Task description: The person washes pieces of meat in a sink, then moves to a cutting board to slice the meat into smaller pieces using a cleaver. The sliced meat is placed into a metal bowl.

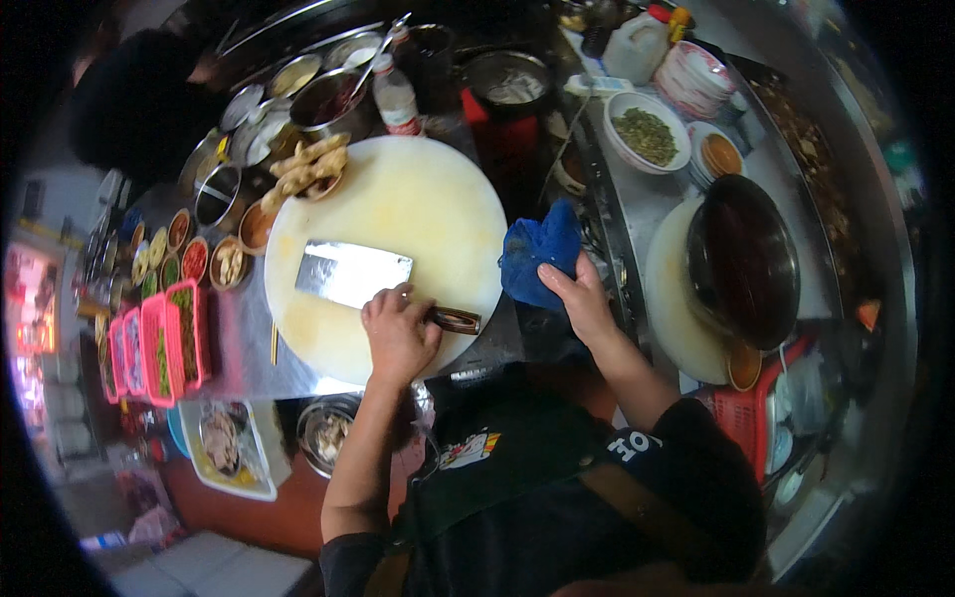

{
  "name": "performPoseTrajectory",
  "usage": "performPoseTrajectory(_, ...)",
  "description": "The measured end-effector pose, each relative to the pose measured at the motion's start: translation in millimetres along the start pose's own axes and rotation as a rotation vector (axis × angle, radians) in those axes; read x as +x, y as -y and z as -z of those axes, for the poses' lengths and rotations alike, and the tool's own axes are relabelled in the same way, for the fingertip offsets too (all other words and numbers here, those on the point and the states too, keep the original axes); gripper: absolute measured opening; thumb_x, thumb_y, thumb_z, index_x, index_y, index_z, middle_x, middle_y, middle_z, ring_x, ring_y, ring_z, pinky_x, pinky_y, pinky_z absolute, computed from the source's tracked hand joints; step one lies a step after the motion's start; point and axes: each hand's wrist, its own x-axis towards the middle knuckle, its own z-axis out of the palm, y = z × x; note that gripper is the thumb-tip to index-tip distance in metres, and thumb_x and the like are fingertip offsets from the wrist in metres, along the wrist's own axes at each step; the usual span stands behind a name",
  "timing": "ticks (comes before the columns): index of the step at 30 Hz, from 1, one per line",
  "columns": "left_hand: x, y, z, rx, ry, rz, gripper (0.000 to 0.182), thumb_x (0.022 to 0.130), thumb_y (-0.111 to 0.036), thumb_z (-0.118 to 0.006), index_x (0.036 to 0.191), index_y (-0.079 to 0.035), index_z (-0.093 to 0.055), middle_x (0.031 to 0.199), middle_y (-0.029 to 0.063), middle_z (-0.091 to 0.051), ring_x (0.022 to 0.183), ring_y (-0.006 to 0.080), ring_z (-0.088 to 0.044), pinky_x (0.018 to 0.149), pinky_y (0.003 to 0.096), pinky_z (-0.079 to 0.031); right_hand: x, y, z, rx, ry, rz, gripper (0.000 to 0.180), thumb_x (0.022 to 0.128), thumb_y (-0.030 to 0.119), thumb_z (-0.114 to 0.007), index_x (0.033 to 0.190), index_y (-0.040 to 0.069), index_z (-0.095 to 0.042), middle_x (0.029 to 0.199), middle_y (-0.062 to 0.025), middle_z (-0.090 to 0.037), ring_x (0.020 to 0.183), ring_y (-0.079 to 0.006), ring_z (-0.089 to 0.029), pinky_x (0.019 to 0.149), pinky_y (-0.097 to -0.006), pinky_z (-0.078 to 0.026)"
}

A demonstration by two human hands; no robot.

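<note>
A Chinese cleaver (pixel 347 270) lies flat on a round, pale cutting board (pixel 418 201). My left hand (pixel 399 328) is on the cleaver where the blade meets the handle, fingers curled over it. The brown handle (pixel 456 321) sticks out to the right of that hand. Off the board's right edge, my right hand (pixel 586 298) grips a bunched blue cloth (pixel 541 254), held up with the thumb across its front. Pieces of ginger root (pixel 310 168) rest on a bowl at the board's upper left rim.
Small ingredient bowls (pixel 195 257) and pink baskets (pixel 160 343) line the left. Behind the board stand a metal pot (pixel 324 104) and a plastic bottle (pixel 394 97). To the right are a bowl of dried herbs (pixel 645 133) and a large dark bowl (pixel 742 261). Another person (pixel 142 104) is at upper left.
</note>
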Motion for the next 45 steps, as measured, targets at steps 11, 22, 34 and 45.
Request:
performPoseTrajectory(11, -60, 2, 8, 0.096, -0.127, 0.764, 0.072, 0.068, -0.032, -0.075, 0.127, 0.0, -0.048, 0.12, 0.0229, -0.053, 0.099, 0.0393, -0.058, 0.084, 0.0452, -0.049, 29, -46, -19, -0.312, 0.279, 0.175, 0.031, 0.09, 0.02, -0.065, 0.111, -0.001, -0.057, 0.099, -0.0096, -0.063, 0.092, -0.0168, -0.06, 0.082, -0.0319, -0.049)
performPoseTrajectory(22, -119, 24, 48, -1.141, -0.301, 1.073, 0.055, 0.078, 0.007, -0.055, 0.131, 0.002, -0.044, 0.089, 0.01, -0.061, 0.06, 0.0128, -0.057, 0.052, 0.0256, -0.048, 31, -14, -35, -0.465, 0.212, 0.322, 0.058, 0.083, 0.017, -0.073, 0.132, 0.0, -0.045, 0.119, -0.0162, -0.059, 0.105, -0.0243, -0.06, 0.093, -0.0355, -0.048)
performPoseTrajectory(34, -56, -81, 88, -1.392, 0.263, 0.915, 0.063, 0.078, 0.011, -0.054, 0.139, 0.0, -0.04, 0.084, 0.006, -0.059, 0.05, 0.0116, -0.053, 0.043, 0.0247, -0.044, 27, -14, -47, -1.07, 0.218, 0.517, 0.04, 0.082, 0.019, -0.065, 0.122, 0.015, -0.058, 0.101, -0.013, -0.058, 0.085, -0.03, -0.063, 0.072, -0.0412, -0.054)
performPoseTrajectory(45, -58, -82, 109, -0.01, 0.418, 0.026, 0.058, 0.081, 0.001, -0.056, 0.138, -0.008, -0.047, 0.082, 0.0186, -0.061, 0.07, 0.0291, -0.064, 0.056, 0.0381, -0.052, -17, 67, -2, -0.77, 0.106, 0.735, 0.038, 0.078, 0.012, -0.072, 0.112, -0.002, -0.061, 0.095, -0.0183, -0.062, 0.085, -0.0318, -0.063, 0.076, -0.0383, -0.05)
